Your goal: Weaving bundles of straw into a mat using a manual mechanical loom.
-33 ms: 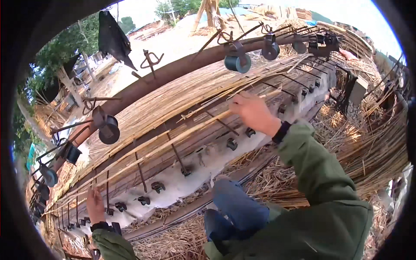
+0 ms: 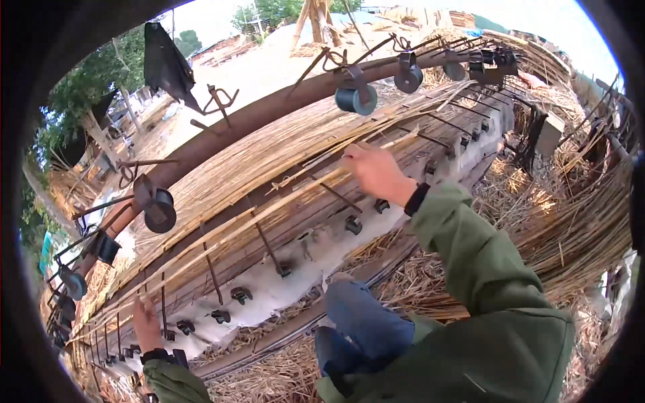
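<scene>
Right hand has fingers pinched on reeds, left hand I can't tell from here; rusty pipe edges far side.

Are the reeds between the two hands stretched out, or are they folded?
Stretched out: the reeds run lengthwise from the right hand toward the left hand, with no fold visible.

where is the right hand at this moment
In the head view, the right hand is just right of centre, over the long pale reeds and below the blue-green spool by the rusty pipe.
</scene>
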Motion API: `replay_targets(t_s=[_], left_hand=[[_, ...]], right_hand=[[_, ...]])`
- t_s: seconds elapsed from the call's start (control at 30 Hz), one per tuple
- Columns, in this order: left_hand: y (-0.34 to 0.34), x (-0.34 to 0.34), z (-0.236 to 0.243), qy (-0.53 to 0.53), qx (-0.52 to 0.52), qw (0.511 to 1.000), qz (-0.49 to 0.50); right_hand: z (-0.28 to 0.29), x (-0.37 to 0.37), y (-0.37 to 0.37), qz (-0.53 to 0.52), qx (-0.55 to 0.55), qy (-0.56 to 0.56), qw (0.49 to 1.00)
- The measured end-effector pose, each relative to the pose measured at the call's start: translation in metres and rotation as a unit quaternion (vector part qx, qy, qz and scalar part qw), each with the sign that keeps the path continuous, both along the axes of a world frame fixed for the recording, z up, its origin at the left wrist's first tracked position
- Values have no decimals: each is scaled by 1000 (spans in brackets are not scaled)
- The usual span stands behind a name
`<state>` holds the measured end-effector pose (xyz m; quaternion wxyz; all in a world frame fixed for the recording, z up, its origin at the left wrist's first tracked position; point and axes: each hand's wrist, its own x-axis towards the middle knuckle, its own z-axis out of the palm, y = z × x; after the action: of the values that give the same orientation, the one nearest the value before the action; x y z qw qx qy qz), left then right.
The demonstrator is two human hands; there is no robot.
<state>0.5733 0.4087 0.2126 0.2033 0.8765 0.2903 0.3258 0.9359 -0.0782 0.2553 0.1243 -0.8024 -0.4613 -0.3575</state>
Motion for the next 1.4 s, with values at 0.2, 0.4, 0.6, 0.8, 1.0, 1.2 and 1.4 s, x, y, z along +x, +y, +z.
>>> replay_targets(t_s=[0.2,0.4,0.6,0.8,1.0,1.2,1.4], left_hand=[[50,-33,-24,-347,-501,792,36],[-90,10,-5,-288,-81,954,16],[-278,6,-58,-110,-271,937,-191],[-379,9,-47,0,-353,912,-208],[-382,-6,-43,-44,-312,930,-188],[-389,-13,-19,17,-377,910,-172],[-381,-21,-32,57,-374,914,-146]], right_hand=[[-59,-13,55,58,233,185,953],[-147,-93,1,106,231,369,894],[-157,-203,1,167,81,304,934],[-164,-208,-12,160,60,309,936],[-189,-206,-9,128,57,312,940],[-241,-193,6,85,3,338,937],[-237,-195,11,70,-34,341,937]])
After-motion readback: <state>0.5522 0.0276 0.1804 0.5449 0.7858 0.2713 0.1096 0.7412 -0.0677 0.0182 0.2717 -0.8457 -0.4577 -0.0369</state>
